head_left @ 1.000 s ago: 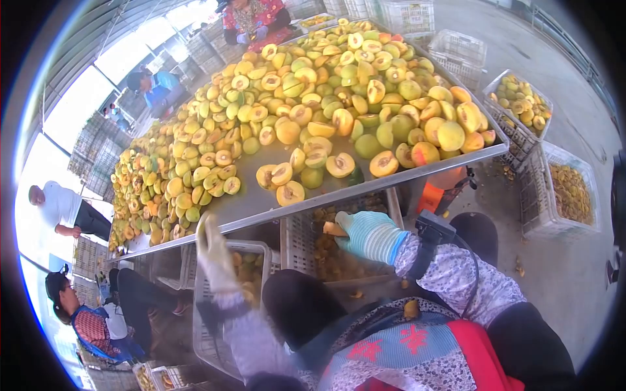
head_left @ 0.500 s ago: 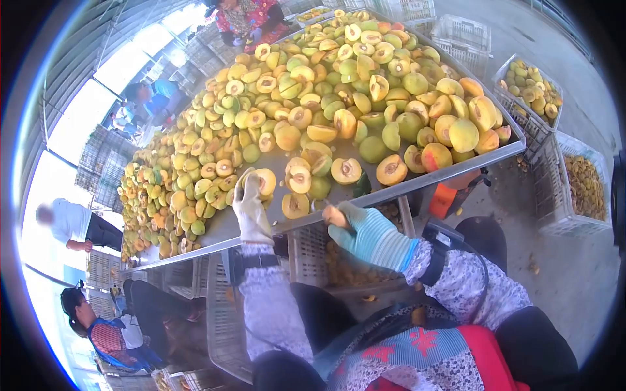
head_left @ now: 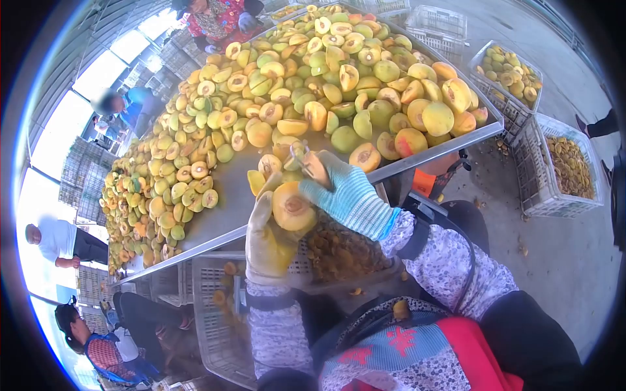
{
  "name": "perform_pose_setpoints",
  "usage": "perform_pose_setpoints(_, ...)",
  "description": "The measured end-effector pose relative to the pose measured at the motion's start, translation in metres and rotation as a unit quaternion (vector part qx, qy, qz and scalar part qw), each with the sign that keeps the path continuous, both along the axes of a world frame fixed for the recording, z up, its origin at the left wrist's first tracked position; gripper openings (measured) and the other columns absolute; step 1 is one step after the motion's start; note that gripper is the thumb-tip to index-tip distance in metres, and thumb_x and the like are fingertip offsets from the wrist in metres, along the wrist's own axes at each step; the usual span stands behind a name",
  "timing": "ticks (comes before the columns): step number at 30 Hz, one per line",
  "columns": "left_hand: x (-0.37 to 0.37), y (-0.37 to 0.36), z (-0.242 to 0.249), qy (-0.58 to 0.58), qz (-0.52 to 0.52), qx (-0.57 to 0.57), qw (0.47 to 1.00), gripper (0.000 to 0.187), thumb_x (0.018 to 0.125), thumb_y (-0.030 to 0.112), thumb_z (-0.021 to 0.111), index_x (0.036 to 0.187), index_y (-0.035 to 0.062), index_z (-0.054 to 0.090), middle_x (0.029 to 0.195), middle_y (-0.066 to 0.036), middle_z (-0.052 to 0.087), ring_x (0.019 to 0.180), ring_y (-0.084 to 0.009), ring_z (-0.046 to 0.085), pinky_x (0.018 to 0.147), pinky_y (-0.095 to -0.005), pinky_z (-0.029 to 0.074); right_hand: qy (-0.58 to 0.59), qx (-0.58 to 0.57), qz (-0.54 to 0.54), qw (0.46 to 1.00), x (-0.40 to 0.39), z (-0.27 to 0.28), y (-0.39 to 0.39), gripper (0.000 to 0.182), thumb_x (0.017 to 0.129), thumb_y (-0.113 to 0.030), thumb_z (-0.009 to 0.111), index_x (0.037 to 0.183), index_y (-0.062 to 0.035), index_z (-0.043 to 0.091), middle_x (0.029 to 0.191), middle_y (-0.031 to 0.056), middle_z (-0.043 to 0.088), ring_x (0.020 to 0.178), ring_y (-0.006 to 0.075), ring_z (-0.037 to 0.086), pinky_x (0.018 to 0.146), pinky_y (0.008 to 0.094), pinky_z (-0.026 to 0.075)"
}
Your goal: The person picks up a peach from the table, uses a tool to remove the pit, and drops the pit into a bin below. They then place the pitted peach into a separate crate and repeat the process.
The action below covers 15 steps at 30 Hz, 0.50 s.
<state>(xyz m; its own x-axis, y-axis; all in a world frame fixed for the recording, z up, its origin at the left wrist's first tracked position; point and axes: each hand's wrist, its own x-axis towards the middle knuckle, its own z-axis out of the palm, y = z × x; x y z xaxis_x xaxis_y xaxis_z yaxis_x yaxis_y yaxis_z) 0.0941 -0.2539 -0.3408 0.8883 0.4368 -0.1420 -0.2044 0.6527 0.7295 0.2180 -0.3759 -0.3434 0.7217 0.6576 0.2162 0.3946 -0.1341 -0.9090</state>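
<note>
My left hand [head_left: 268, 238], in a white glove stained yellow, is closed around a halved peach [head_left: 293, 210] with its cut face and brown pit up. In my right hand [head_left: 345, 194], gloved in striped teal, is a wooden-handled pitting tool [head_left: 317, 169]. Its curved metal end points away from me, above and close to the peach half. Both hands are together over the near edge of a metal table [head_left: 236, 189]. More cut peaches [head_left: 268, 164] lie just beyond them, and a large heap of peach halves [head_left: 313, 85] covers much of the table.
Below the table edge, a crate [head_left: 218, 326] and a mass of brown pits [head_left: 342, 254] sit near my knees. Crates of peaches [head_left: 512, 75] and of brown pieces [head_left: 567, 166] stand at the right. Other people [head_left: 218, 23] are across the table and along the left.
My left hand has taken a peach half off the table and drawn it toward me. My right hand has brought the tool left, beside the fruit. The view has shifted slightly.
</note>
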Motion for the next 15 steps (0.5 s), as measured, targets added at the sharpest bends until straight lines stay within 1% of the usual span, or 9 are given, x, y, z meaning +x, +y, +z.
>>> perform_pose_setpoints(1, 0.001, 0.002, -0.002, 0.0, 0.0, -0.001, 1.0, 0.046, 0.098, 0.037, 0.053, 0.134, 0.0069, 0.051, 0.127, -0.012, 0.059, 0.114, -0.0279, 0.06, 0.087, -0.0447, 0.056, 0.0, -0.001, 0.0, 1.0, -0.001, 0.001, 0.0, 0.031, 0.088, -0.022, 0.073, 0.102, -0.0001, 0.054, 0.08, 0.0103, 0.057, 0.075, 0.0143, 0.059, 0.064, 0.0344, 0.047)
perform_pose_setpoints(3, 0.003, 0.006, -0.006, -0.092, 0.01, -0.079, 0.993, 0.048, 0.098, 0.033, 0.054, 0.134, 0.0026, 0.049, 0.129, -0.015, 0.058, 0.118, -0.0287, 0.058, 0.094, -0.0428, 0.054, -0.038, 0.03, -0.056, 0.997, -0.005, 0.002, 0.0, 0.031, 0.088, -0.026, 0.069, 0.101, -0.0032, 0.053, 0.081, 0.0249, 0.062, 0.077, 0.0461, 0.062, 0.063, 0.0489, 0.049)
perform_pose_setpoints(5, 0.002, 0.009, -0.01, -0.117, 0.009, -0.081, 0.99, 0.047, 0.098, 0.028, 0.053, 0.133, -0.002, 0.047, 0.129, -0.017, 0.057, 0.121, -0.0284, 0.056, 0.1, -0.0409, 0.049, -0.1, 0.023, -0.065, 0.993, -0.016, -0.002, -0.002, 0.025, 0.09, -0.023, 0.067, 0.098, -0.004, 0.052, 0.077, 0.0228, 0.063, 0.073, 0.0459, 0.062, 0.062, 0.0508, 0.048)
perform_pose_setpoints(6, 0.005, 0.008, -0.017, -0.041, 0.1, 0.218, 0.97, 0.051, 0.097, 0.029, 0.053, 0.135, -0.005, 0.045, 0.131, -0.019, 0.055, 0.121, -0.0301, 0.055, 0.103, -0.0427, 0.047, -0.085, 0.028, -0.032, 0.995, -0.02, -0.006, -0.001, 0.025, 0.089, -0.023, 0.067, 0.098, -0.0041, 0.052, 0.076, 0.0224, 0.063, 0.073, 0.0456, 0.062, 0.062, 0.051, 0.049)
perform_pose_setpoints(8, 0.008, 0.012, -0.024, 0.041, 0.181, 0.493, 0.85, 0.056, 0.097, 0.029, 0.052, 0.137, -0.0079, 0.043, 0.133, -0.02, 0.054, 0.122, -0.0318, 0.055, 0.106, -0.0445, 0.044, -0.044, 0.045, 0.006, 0.998, -0.023, -0.021, 0.006, 0.027, 0.089, -0.023, 0.067, 0.104, -0.0044, 0.055, 0.079, 0.0226, 0.065, 0.074, 0.0451, 0.064, 0.063, 0.0503, 0.051)
perform_pose_setpoints(9, 0.011, 0.013, -0.018, -0.045, 0.144, 0.268, 0.951, 0.055, 0.097, 0.03, 0.052, 0.136, -0.0077, 0.045, 0.132, -0.02, 0.055, 0.122, -0.031, 0.054, 0.106, -0.0442, 0.043, -0.043, 0.043, 0.005, 0.998, -0.023, -0.017, 0.008, 0.027, 0.089, -0.023, 0.067, 0.104, -0.0044, 0.055, 0.079, 0.0226, 0.065, 0.074, 0.0451, 0.064, 0.063, 0.0503, 0.051)
perform_pose_setpoints(10, 0.013, 0.012, -0.012, -0.128, 0.098, 0.025, 0.987, 0.054, 0.097, 0.031, 0.051, 0.134, -0.0075, 0.047, 0.13, -0.019, 0.056, 0.122, -0.0302, 0.054, 0.107, -0.044, 0.041, -0.04, 0.054, -0.01, 0.998, -0.022, -0.008, 0.009, 0.029, 0.088, -0.024, 0.068, 0.107, -0.0055, 0.056, 0.081, 0.0222, 0.066, 0.076, 0.0442, 0.064, 0.065, 0.0492, 0.052)
perform_pose_setpoints(12, 0.014, 0.003, -0.001, -0.136, 0.072, 0.025, 0.988, 0.053, 0.097, 0.033, 0.052, 0.133, -0.0061, 0.049, 0.128, -0.018, 0.057, 0.122, -0.0289, 0.053, 0.107, -0.0439, 0.04, -0.039, 0.065, -0.029, 0.997, -0.019, -0.001, 0.012, 0.031, 0.088, -0.025, 0.069, 0.11, -0.0066, 0.058, 0.084, 0.0218, 0.067, 0.078, 0.0433, 0.065, 0.067, 0.048, 0.053)
perform_pose_setpoints(15, 0.019, 0.0, -0.001, -0.14, 0.053, -0.005, 0.989, 0.051, 0.097, 0.035, 0.052, 0.131, -0.0036, 0.052, 0.125, -0.015, 0.058, 0.12, -0.0273, 0.054, 0.105, -0.0422, 0.041, -0.076, 0.073, -0.021, 0.994, -0.016, 0.0, 0.012, 0.025, 0.087, -0.011, 0.071, 0.11, -0.0054, 0.062, 0.09, 0.0155, 0.066, 0.082, 0.0308, 0.068, 0.07, 0.0361, 0.053)
